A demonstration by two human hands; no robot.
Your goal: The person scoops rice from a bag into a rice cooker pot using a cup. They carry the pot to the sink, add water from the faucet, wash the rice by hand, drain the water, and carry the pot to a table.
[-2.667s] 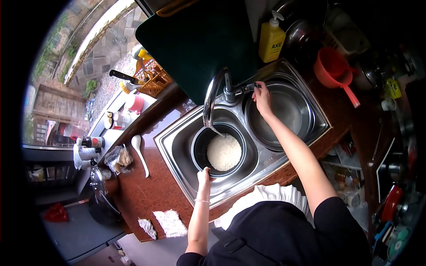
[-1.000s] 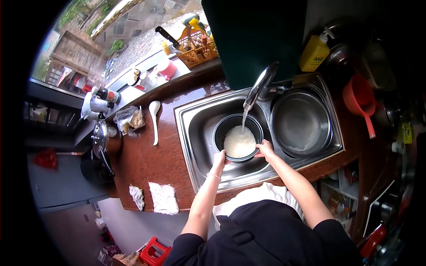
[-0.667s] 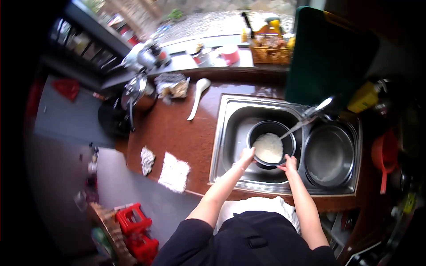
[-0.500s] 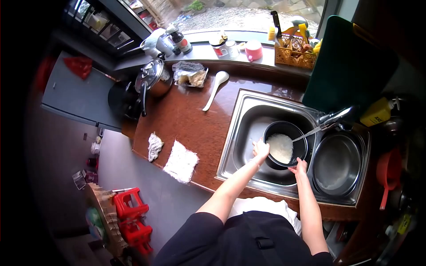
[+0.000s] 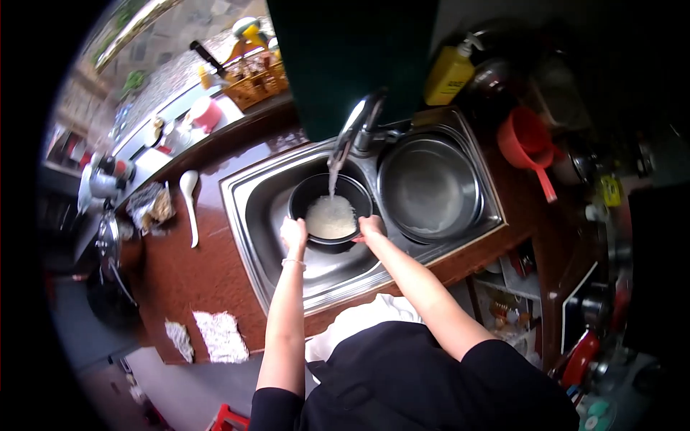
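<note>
Head view: brown countertop [image 5: 169, 269], windowsill [image 5: 228, 110] beyond; pot [image 5: 309, 192] in steel sink [image 5: 266, 215].

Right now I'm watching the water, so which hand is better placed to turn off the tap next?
Probably the right hand: it grips the right side of the pot, nearer the tap handle, while the left hand holds its left side.

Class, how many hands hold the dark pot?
2: the left hand at the left side of the pot, the right hand at its right side.
</note>
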